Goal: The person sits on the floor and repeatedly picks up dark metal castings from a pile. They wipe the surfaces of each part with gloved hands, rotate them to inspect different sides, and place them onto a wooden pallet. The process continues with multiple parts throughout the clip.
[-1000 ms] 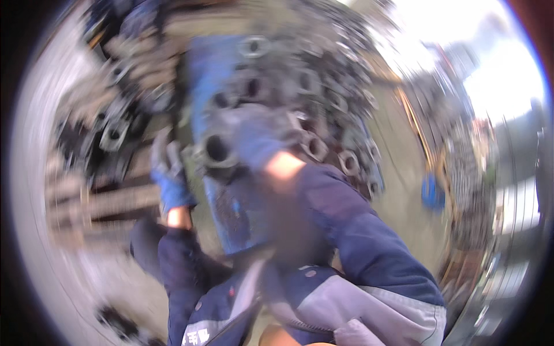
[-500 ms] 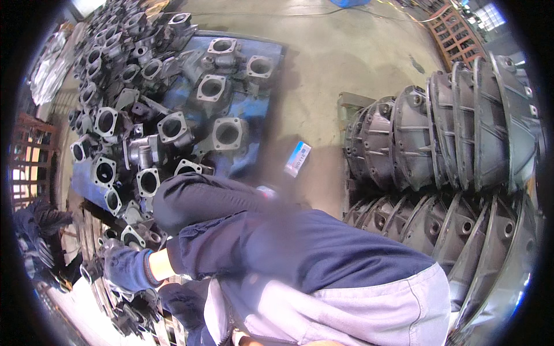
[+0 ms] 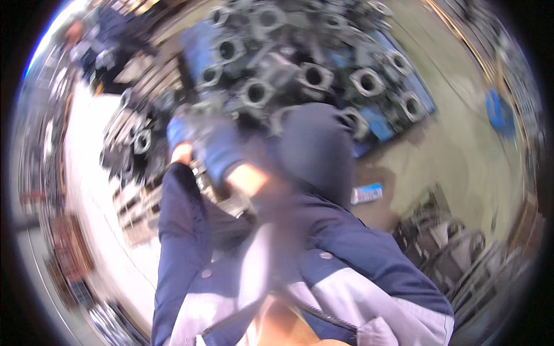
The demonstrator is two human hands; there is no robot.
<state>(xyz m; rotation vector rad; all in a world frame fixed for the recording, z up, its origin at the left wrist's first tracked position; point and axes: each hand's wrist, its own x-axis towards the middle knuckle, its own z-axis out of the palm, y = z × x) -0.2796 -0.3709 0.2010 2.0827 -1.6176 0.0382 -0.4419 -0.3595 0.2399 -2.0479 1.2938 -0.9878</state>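
Motion blur covers both hands, which are in blue gloves and reach forward side by side at the left of the castings. My left hand is beside a blurred grey metal part. My right hand lies just right of that part. The fingers are smeared, so I cannot tell whether either hand grips it. Beyond them, several grey metal castings with square flanges and round bores are heaped on a blue pallet. My dark-clothed knee hides the near part of the heap.
More castings lie on a wooden pallet at the left. A blue and white packet is on the floor right of my knee. Ribbed metal housings stand at the lower right. A person is at the upper left.
My view has swung to the left, so the heap now appears farther right and the housings lower. Both hands have come close together beside the grey part.
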